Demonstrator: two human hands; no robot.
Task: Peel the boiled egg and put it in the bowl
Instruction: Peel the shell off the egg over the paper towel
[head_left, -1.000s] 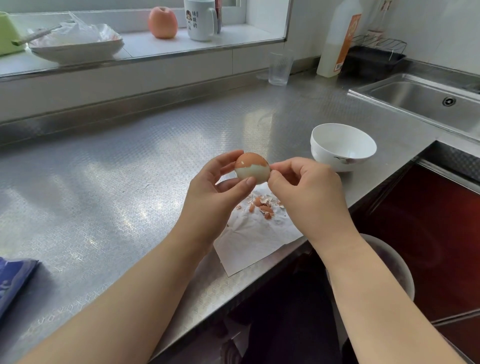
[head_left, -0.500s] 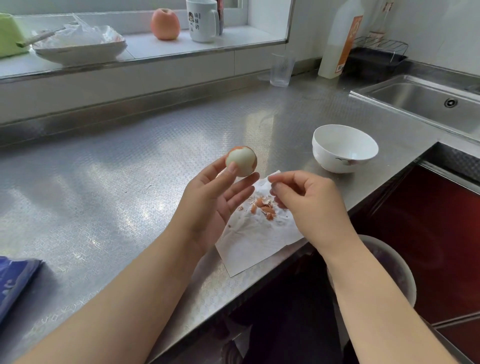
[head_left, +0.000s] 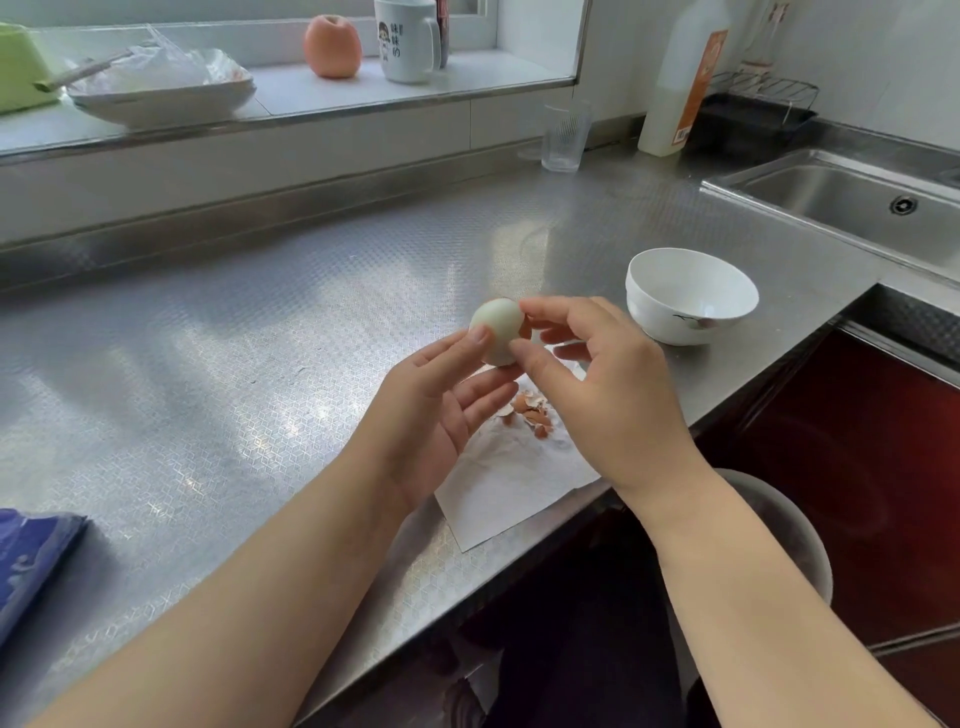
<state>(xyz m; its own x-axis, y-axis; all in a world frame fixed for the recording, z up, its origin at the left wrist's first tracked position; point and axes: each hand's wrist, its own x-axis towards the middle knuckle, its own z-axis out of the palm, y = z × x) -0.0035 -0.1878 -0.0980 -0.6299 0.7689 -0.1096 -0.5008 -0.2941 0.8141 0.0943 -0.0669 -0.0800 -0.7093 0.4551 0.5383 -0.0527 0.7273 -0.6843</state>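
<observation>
A boiled egg (head_left: 496, 327), mostly bare white with a sliver of brown shell on its right side, is held above the steel counter. My left hand (head_left: 441, 405) grips it from below with thumb and fingers. My right hand (head_left: 597, 395) pinches the egg's right side with thumb and forefinger. Under the hands lies a white paper sheet (head_left: 514, 488) with several brown shell bits (head_left: 530, 408) on it. An empty white bowl (head_left: 691, 296) stands on the counter to the right of the hands.
The steel sink (head_left: 857, 202) lies at the back right. A clear glass (head_left: 563, 137) and a white bottle (head_left: 680, 78) stand near the wall. An apple (head_left: 332, 47), a mug (head_left: 408, 41) and a dish (head_left: 161, 98) sit on the sill. Blue cloth (head_left: 31, 556) at left edge.
My right hand dropped a shell piece over the paper, then rose back to the egg and now pinches its right side. The left hand turned the egg, showing more bare white.
</observation>
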